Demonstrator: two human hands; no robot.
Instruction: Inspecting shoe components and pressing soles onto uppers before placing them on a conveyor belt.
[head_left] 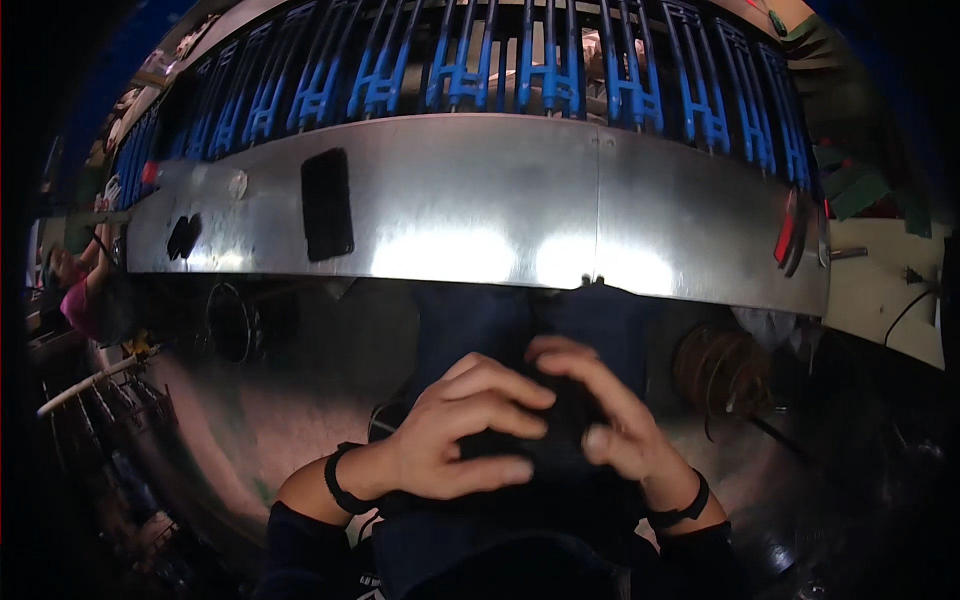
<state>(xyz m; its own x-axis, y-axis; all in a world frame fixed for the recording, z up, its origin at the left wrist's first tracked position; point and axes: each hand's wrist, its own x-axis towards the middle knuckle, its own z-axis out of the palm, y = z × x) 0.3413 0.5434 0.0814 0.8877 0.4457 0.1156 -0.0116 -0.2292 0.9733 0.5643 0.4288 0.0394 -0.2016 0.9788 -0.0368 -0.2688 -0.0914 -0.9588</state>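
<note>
My left hand (465, 425) hovers over my lap in front of the metal bench (470, 190), its fingers spread and slightly curled. Facing it is my right hand (620, 415), fingers bent and apart, a little blurred. I see nothing held in either hand; between them shows only dark clothing. Both wrists wear black bands. On the bench, beyond my left hand, lies a flat black rectangular object (328, 205) like a phone. Red-handled pliers (786, 232) rest near the bench's right end.
Blue metal frames (545, 80) stand in a row along the bench's far side. At its left end lie a clear plastic bottle (200, 180) and a small black object (184, 237). A wire coil (720, 370) sits low on the right. Another person's arm (95, 265) shows far left.
</note>
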